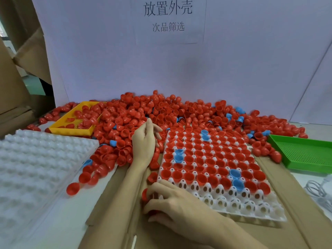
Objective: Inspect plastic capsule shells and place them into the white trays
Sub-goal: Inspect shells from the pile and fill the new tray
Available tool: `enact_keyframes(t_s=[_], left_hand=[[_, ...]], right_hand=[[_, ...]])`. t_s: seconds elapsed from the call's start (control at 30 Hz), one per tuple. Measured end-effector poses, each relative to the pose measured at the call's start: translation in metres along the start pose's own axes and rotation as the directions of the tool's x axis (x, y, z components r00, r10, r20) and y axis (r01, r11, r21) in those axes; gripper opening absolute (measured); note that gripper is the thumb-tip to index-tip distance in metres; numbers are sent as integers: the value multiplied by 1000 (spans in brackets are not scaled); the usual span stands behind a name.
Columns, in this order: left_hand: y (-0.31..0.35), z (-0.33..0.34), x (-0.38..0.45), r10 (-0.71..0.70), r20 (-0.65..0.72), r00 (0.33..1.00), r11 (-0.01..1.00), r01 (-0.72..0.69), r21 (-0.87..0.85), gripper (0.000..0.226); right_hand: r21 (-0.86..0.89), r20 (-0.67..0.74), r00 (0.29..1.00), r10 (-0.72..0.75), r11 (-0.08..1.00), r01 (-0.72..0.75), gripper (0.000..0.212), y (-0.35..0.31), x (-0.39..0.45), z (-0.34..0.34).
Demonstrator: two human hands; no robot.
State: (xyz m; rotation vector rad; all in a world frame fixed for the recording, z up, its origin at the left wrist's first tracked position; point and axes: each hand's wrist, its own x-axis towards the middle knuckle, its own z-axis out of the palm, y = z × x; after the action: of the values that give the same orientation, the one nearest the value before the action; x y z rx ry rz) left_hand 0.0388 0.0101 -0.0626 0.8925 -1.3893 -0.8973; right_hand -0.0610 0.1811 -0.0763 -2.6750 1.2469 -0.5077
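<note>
A white tray [233, 211] with rows of round pockets lies on brown cardboard [115, 200] in front of the person. Most of its pockets hold red capsule shells [208, 155] sitting mouth up, with a few blue shells [234, 174] scattered among them; the nearest two rows or so show bare white pockets.

The right hand [172, 200] rests at the tray's near left corner, its fingers curled around a red shell [144, 194] that peeks out at the fingertips (only a sliver of it shows). The left hand [145, 141] reaches forward just beside the tray's left edge, fingers loosely bent over the loose pile of shells [140, 112]. Whether it grips one, I cannot tell. The two hands are well apart, one near and one farther out.

The loose pile of shells spreads across the back of the table against a white backboard [251, 60], which carries a printed sheet with Chinese characters [168, 17]. A yellow tray [71, 130] at back left holds several red shells. A second white tray [36, 168] sits upside down at the left, bumps upward. A green perforated tray [303, 153] lies at the right, touching the pile's edge, and a white cable [318, 189] coils near it
</note>
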Motion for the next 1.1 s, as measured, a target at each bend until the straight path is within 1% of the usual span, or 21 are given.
enact_keyframes(t_s=[0.2,0.27,0.37,0.43,0.5,0.6,0.8,1.0,1.1], left_hand=[[0,-1,1,3,-6,1000,1000,-3,2,53],[0,-2,1,3,-6,1000,1000,-4,-3,53],[0,-4,2,5,-22,1000,1000,-5,-5,54],[1,-4,2,4,-31,1000,1000,-5,-9,54],[1,-4,2,7,-31,999,1000,-7,-11,54],[3,-5,2,1,-20,1000,1000,-1,-14,53],[3,-5,2,5,-29,1000,1000,-4,5,53],[2,-5,2,-1,-27,1000,1000,1,2,53],[1,-5,3,2,-23,1000,1000,-1,11,53]], right_hand=[[-1,6,1000,-9,1000,9,20,-3,1,-4],[35,-23,1000,1,999,0,21,-5,1,-4],[198,-166,981,98,978,-64,26,-8,-3,-3],[203,-276,945,174,972,-119,28,-3,-4,-2],[198,-338,904,263,959,-204,25,2,-4,-1],[182,-325,881,343,937,-297,24,7,-4,-1],[75,-262,911,319,948,-310,29,2,-10,5],[133,-236,893,383,923,-361,34,0,-9,6],[121,-235,896,376,926,-357,39,1,-10,3]])
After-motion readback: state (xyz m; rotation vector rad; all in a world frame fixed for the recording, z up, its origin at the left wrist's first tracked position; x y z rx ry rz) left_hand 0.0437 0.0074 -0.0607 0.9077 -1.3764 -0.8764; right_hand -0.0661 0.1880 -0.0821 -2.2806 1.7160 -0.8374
